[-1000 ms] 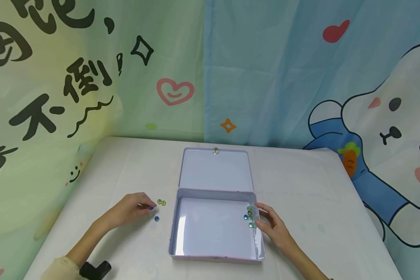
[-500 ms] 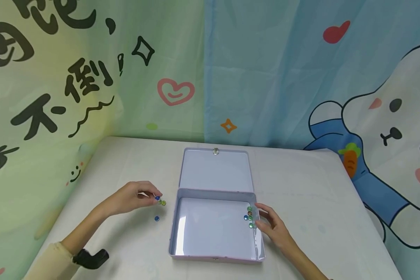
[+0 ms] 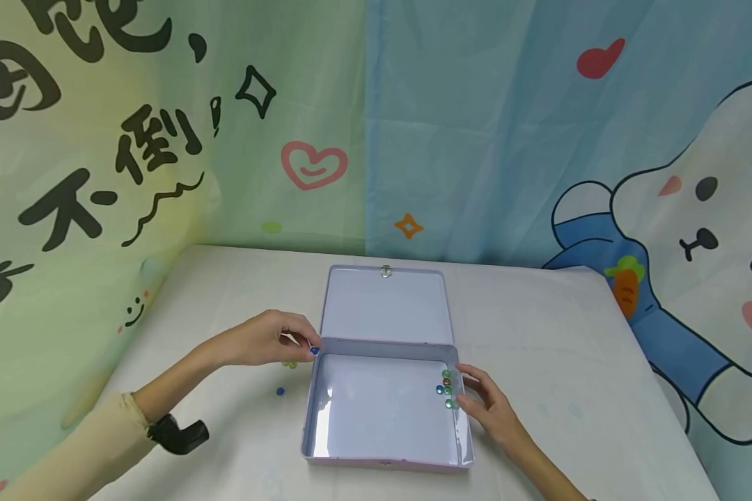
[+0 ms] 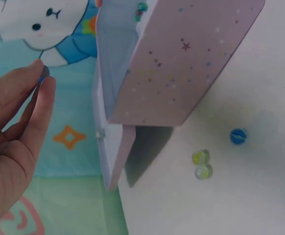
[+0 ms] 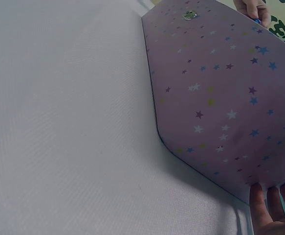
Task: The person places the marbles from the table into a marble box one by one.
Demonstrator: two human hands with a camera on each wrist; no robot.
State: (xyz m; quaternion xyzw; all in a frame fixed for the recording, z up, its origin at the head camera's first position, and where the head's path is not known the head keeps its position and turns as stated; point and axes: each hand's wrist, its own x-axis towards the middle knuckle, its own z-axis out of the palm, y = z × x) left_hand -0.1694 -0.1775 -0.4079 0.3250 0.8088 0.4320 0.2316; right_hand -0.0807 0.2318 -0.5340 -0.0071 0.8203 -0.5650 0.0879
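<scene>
My left hand [image 3: 269, 339] pinches a blue marble [image 3: 315, 351] between thumb and fingertips, by the far left corner of an open metal box [image 3: 376, 417]. The left wrist view shows that marble [image 4: 45, 73] partly covered by the fingers. Fingertips of my right hand [image 3: 491, 405] touch the box's right wall; the right wrist view shows them against its star-printed outside [image 5: 220, 107]. Inside, near that wall, lie several green, blue and brownish marbles [image 3: 448, 390]. Left of the box, another blue marble [image 3: 280, 392] and two yellow-green marbles [image 4: 201, 164] rest on the table.
The box's lid [image 3: 385, 306] lies folded back behind it, with a clasp [image 3: 386, 271] at its far edge. White cloth covers the table [image 3: 539, 334]. A printed curtain [image 3: 464, 139] hangs behind.
My left hand has lifted the blue marble and carried it right, past the yellow-green marbles, to the box's left edge. My right hand has stayed at the right wall.
</scene>
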